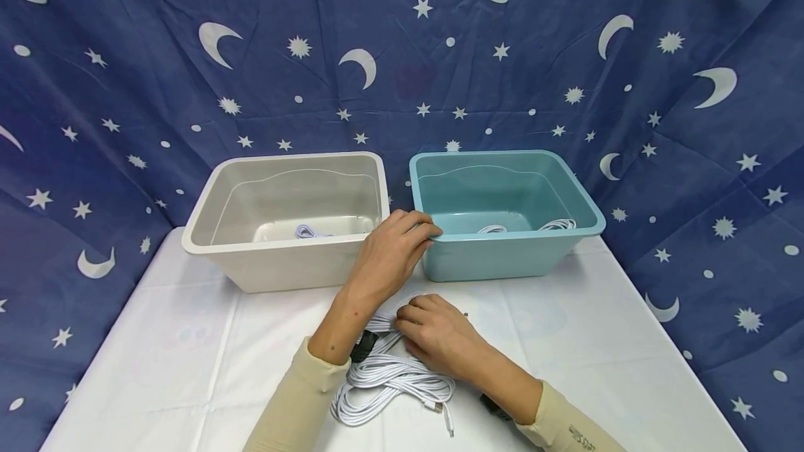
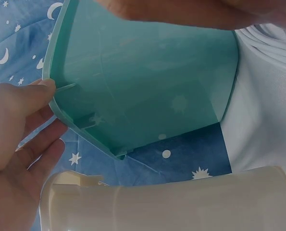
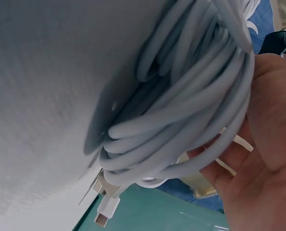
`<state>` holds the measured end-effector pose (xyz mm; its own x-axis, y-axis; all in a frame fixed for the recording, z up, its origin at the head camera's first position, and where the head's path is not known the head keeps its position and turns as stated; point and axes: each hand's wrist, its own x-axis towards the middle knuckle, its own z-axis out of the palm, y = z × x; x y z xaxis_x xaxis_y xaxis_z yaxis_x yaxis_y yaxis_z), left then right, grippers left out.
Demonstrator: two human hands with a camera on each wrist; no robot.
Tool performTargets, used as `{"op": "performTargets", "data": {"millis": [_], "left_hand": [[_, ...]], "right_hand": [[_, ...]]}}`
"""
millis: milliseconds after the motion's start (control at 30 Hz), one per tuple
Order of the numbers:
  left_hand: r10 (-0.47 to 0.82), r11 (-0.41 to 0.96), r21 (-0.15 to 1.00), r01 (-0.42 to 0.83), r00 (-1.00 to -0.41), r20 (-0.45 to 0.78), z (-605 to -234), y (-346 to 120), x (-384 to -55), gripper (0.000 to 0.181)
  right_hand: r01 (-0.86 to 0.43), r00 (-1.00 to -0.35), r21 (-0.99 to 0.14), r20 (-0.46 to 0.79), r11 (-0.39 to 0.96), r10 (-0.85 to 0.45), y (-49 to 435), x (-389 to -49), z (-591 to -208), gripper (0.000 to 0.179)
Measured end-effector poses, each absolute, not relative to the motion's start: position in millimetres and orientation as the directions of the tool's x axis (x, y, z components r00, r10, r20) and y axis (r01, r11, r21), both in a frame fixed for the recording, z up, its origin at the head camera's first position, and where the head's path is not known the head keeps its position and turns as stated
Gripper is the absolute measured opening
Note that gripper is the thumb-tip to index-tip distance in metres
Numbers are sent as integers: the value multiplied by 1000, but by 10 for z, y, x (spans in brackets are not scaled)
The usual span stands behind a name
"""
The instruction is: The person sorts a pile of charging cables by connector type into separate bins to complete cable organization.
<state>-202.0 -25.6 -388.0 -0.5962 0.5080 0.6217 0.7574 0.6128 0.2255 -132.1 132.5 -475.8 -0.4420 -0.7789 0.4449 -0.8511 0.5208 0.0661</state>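
My left hand is at the front left corner of the teal bin. In the left wrist view its thumb lies over the bin's rim, with the fingers behind it. Below it in the head view, my right hand holds a coiled white cable, its fingers curled behind the loops. Two connectors hang from this coil in the right wrist view. Another heap of white cable lies on the table between my forearms, with its plugs toward the front.
To the left stands a beige bin with a small pale cable coil inside. White cable coils lie in the teal bin. A white cloth covers the table, and a blue star-and-moon curtain hangs behind.
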Motion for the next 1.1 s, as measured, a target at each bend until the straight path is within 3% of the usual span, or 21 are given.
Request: {"op": "performTargets", "data": {"millis": [300, 800, 1100], "left_hand": [[502, 607, 231, 760, -592, 630, -3888, -247, -2027, 16], [505, 617, 229, 753, -602, 619, -3890, -248, -2034, 17], [506, 618, 231, 752, -604, 615, -3881, -240, -2032, 17]], "right_hand": [[-833, -462, 93, 425, 546, -778, 1299, -1305, -4769, 6], [-805, -466, 161, 423, 570, -777, 1260, -1288, -4773, 9], [-808, -485, 132, 403, 574, -776, 1282, -1296, -4794, 7]]}}
